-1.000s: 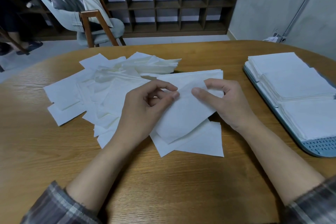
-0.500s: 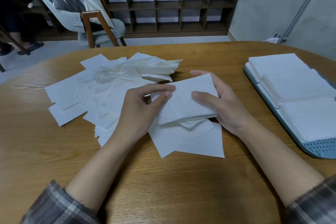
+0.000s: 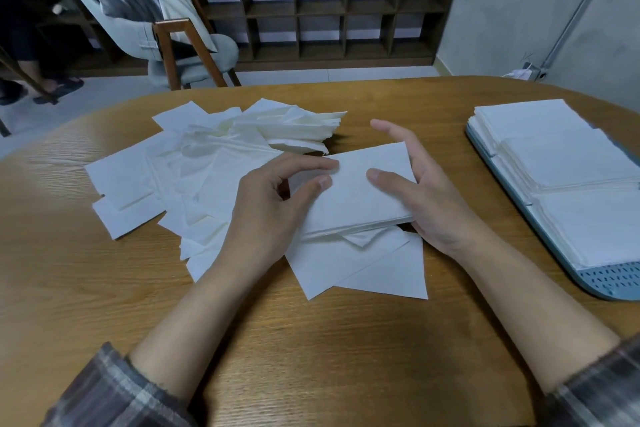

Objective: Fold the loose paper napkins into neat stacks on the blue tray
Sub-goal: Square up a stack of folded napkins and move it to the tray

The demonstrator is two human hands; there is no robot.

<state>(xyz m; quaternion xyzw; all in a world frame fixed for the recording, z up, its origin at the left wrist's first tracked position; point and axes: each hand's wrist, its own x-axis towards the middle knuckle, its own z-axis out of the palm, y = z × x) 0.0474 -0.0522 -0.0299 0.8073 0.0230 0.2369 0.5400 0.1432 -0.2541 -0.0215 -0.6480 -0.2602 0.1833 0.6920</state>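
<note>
Since a second ago the sheet that hung as a slanted, half-folded piece has been closed into a compact rectangle, and the right hand's fingers have spread away from it. The folded napkin (image 3: 360,198) sits between both hands just above the bench (image 3: 311,340), its long axis running left to right across the person, the far-right corner tipped a little away and the layered edge facing the person.

The left hand (image 3: 273,204) pinches the napkin's left end between thumb and forefinger, the other fingers curled beneath. The right hand (image 3: 426,198) is relaxed and unclenched: thumb lying flat on top of the right end, fingers straight and fanned out beyond the edge, supporting rather than gripping.

Directly under the napkin lie two flat sheets (image 3: 363,267), corners pointing toward the person. To the left spreads the pile of loose napkins (image 3: 214,163) — crumpled in the middle, flatter at its edges.

At the right the blue tray (image 3: 620,282) lies with its length running away from the person; three stacks of folded napkins (image 3: 568,156) fill it in a row, leaving only the perforated near end bare.

The bench is rounded, wood-grained. Beyond it stand a pale upholstered chair (image 3: 138,31) with wooden legs, a dark cubby shelf unit (image 3: 329,7) and a grey wall (image 3: 519,3). Plaid sleeves (image 3: 114,392) frame the lower corners.
</note>
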